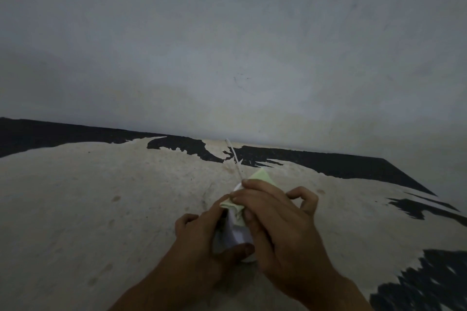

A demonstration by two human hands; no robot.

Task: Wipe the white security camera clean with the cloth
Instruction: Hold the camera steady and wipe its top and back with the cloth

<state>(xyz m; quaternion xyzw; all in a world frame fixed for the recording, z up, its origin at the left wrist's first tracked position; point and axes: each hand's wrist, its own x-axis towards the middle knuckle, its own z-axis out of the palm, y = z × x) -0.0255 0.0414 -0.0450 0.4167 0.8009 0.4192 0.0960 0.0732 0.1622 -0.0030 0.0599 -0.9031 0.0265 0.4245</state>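
Note:
The white security camera (pixel 236 233) sits low in the middle of the view, mostly hidden between my two hands. My left hand (pixel 202 237) grips it from the left side, thumb under its lower edge. My right hand (pixel 275 219) presses a pale green cloth (pixel 261 176) against the camera's top and right side. Part of the cloth bunches by my fingertips and part sticks out behind my knuckles. A thin white cable (pixel 233 156) runs from the camera away toward the wall.
The hands work over a cream surface with black brush-like patches (pixel 336 164). A plain grey-white wall (pixel 227 45) rises right behind it. The scene is dim.

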